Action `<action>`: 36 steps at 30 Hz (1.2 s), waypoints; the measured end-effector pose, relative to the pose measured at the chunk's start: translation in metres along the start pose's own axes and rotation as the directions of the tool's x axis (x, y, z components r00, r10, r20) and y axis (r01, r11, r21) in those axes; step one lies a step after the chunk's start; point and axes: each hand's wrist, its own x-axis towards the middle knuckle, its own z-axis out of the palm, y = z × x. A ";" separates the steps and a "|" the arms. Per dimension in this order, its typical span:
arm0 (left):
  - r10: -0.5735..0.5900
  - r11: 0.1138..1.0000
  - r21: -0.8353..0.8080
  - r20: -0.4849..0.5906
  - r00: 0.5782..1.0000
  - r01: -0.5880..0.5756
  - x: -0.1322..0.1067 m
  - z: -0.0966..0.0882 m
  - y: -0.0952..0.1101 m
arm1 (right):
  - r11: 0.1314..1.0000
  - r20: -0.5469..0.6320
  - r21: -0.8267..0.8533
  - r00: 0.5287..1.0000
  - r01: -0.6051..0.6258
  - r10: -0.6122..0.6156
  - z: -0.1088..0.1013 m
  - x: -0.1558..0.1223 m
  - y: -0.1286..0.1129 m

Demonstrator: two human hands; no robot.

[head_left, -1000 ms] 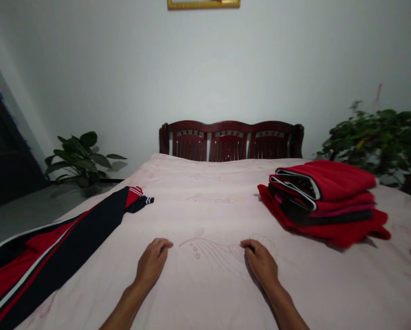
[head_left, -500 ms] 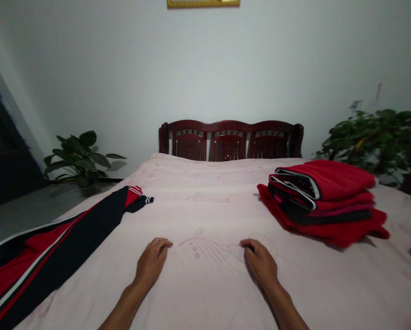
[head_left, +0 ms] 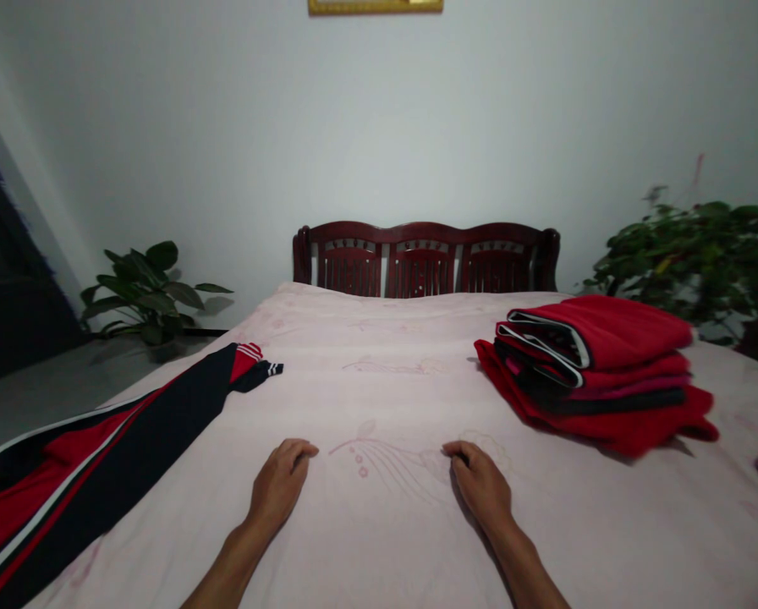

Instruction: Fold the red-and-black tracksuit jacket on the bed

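Garment [head_left: 156,440]: navy and red, lying lengthwise on the left of the bedspread [head_left: 379,541], apparently to keep it flat.
Left hand [head_left: 282,475]: resting on the bedspread, fingers loosely bent, gripping nothing, seemingly just for support.
Right hand [head_left: 482,482]: mirrors the left, likewise holding nothing, nearest the pile.
Pile [head_left: 626,372]: folded red and dark clothes at right, presumably steadied by the broad bottom piece [head_left: 623,436].

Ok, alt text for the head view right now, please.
A person's left hand and right hand rest empty on a pale pink cover, between a dark-and-red garment at left and a stack of folded, mostly red clothes at right.
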 end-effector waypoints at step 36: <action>-0.004 1.000 0.008 0.017 1.000 0.004 0.000 -0.001 0.002 | 1.000 0.015 -0.007 1.000 0.015 -0.015 -0.001 0.000 -0.001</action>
